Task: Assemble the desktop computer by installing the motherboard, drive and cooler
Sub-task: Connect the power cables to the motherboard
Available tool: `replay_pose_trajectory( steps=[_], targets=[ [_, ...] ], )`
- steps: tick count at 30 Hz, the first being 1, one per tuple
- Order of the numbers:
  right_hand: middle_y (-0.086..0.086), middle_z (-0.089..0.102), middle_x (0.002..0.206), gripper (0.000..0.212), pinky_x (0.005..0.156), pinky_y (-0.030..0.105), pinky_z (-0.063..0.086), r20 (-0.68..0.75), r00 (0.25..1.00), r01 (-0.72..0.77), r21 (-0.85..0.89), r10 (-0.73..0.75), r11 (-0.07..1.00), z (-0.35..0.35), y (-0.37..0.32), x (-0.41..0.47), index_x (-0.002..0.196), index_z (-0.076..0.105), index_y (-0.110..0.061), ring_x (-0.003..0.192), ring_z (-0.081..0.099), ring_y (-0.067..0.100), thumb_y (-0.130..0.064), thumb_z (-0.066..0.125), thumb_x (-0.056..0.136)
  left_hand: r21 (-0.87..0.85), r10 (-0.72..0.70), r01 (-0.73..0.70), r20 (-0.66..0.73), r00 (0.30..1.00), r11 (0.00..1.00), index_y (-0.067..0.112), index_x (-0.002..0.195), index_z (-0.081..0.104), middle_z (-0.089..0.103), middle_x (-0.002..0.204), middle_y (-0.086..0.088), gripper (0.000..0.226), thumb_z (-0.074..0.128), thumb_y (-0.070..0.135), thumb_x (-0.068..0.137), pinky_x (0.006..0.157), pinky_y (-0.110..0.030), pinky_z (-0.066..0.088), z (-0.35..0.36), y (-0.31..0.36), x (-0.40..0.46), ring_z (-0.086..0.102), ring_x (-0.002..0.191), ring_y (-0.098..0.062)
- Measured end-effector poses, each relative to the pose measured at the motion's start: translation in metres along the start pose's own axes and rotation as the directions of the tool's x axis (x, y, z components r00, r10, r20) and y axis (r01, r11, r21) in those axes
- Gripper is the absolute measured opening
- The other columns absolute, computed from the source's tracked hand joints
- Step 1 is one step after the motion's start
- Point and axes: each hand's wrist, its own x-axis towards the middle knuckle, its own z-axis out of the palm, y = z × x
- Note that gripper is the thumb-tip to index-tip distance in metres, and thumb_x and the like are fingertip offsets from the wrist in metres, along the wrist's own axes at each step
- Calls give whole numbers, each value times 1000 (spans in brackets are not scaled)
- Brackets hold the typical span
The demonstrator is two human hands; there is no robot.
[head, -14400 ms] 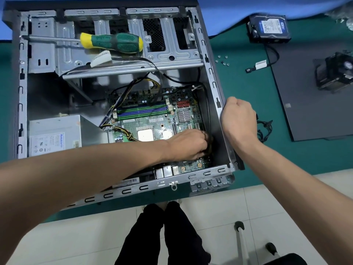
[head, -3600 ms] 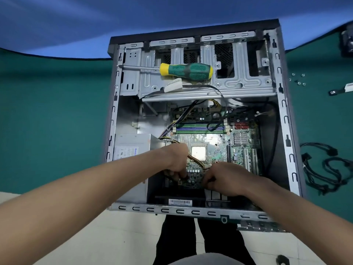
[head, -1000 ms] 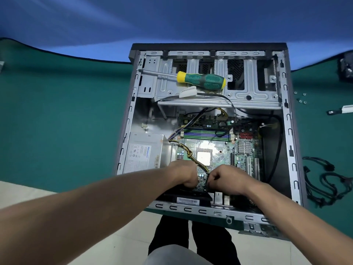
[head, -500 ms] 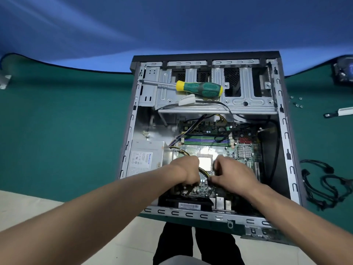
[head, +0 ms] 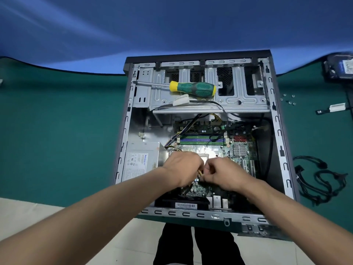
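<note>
1. I am curling my left hand (head: 183, 169) into a loose fist over the green motherboard (head: 219, 148), which is lying flat inside the open grey metal computer case (head: 282, 150).
2. Its fingers are gripping a bundle of yellow and black wires (head: 199, 172) that is showing in the gap between my 2 hands.
3. I am curling my right hand (head: 223, 174) tightly just beside the left, with its fingertips pinching at the same wire bundle; what sits at the wire ends is hidden.
4. A green and yellow screwdriver (head: 193, 88) is resting on the metal drive cage at the far end of the case.
5. A black hard drive with a blue label (head: 340, 70) is lying on the green mat (head: 57, 121), well apart, to the far right.
</note>
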Motion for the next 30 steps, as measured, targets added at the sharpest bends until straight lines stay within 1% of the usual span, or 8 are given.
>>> replay_pose_trajectory(
  steps=[4,8,13,17,19,22,26,30],
  targets=[
    [-8,66,71,25,58,10,45,106,994,-42,216,19,976,1,2,-4,75,60,-20,59,59,-8,3,67,82,-61,-15,19,66,998,998,22,87,70,70,88,3,14,58,14,85,74,-28,45,-10,-3,-1,62,88,-19],
    [-12,68,60,28,69,20,52,92,995,-72,324,44,943,-2,1,-2,71,65,-21,61,64,0,6,70,77,-139,-50,69,136,989,988,21,83,67,69,86,5,12,57,14,84,81,-33,49,-14,-6,-4,62,88,-19],
    [-7,70,63,26,67,17,48,74,997,-56,381,30,923,-4,-3,2,70,67,-19,60,66,-2,6,73,74,-202,-84,112,143,986,973,27,77,58,64,83,6,11,63,22,86,75,-28,41,-7,-5,-5,59,85,-17],
    [-1,71,71,24,79,26,53,118,993,-67,390,22,919,-3,-3,3,73,67,-17,68,68,6,7,72,75,-266,-109,151,166,980,952,19,77,69,71,83,4,7,69,16,83,75,-27,49,-8,-6,-5,64,81,-13],
    [-3,71,71,21,76,24,53,141,990,-61,372,8,926,-1,-3,4,74,68,-17,69,65,9,3,72,77,-206,-85,126,196,977,970,16,81,73,72,86,1,11,64,9,84,81,-33,52,-10,-8,-7,65,85,-15],
    [-12,67,60,10,55,9,42,160,987,-42,346,-15,937,4,-7,3,72,71,-13,52,56,-3,-15,73,81,29,-49,43,289,956,999,9,92,68,69,96,-4,14,58,4,84,81,-35,51,-10,-6,-12,63,94,-22],
    [-3,67,64,27,56,23,41,170,985,-66,270,20,961,13,-9,7,75,68,-12,47,49,7,-38,69,84,152,-73,24,324,943,988,9,100,63,65,101,-9,16,58,3,85,79,-35,47,-8,-1,-12,61,97,-26],
    [-7,66,62,17,53,19,43,185,982,-66,212,26,975,18,-6,10,79,67,-21,50,54,6,-36,66,87,161,-97,50,296,950,986,9,103,63,66,106,-8,18,59,5,86,83,-35,48,-6,-1,-9,61,99,-25]
  ],
)
